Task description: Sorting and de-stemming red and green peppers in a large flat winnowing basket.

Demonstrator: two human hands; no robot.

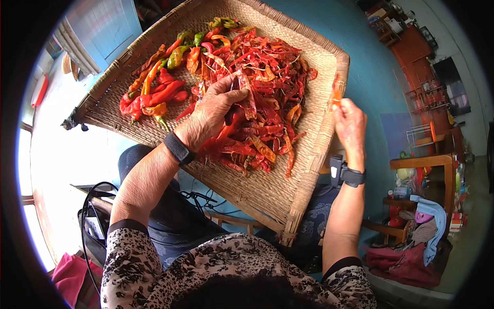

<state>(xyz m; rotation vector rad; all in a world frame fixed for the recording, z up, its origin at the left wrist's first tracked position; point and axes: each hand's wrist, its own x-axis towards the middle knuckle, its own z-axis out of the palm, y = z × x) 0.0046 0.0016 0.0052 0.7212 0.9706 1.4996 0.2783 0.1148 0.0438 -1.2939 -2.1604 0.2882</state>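
Note:
A square woven basket tray [252,193] rests tilted over my lap. A heap of dried red chili peppers [267,103] covers its middle. Fresher red, orange and green peppers [164,95] lie in a looser group at its left. Above the heap, my left hand [218,108] pinches a wrinkled dried red chili pepper [248,103] between thumb and fingers. My right hand [351,125] is closed just outside the tray's right rim. From its fingertips an orange-red chili pepper [336,95] sticks up, slightly blurred.
On the right stands a wooden chair [422,160] beside bags, and a blue cloth [437,226] lies over dark red fabric. A black bag [92,226] with a cable is at my left, near pink cloth [74,278]. The floor is blue.

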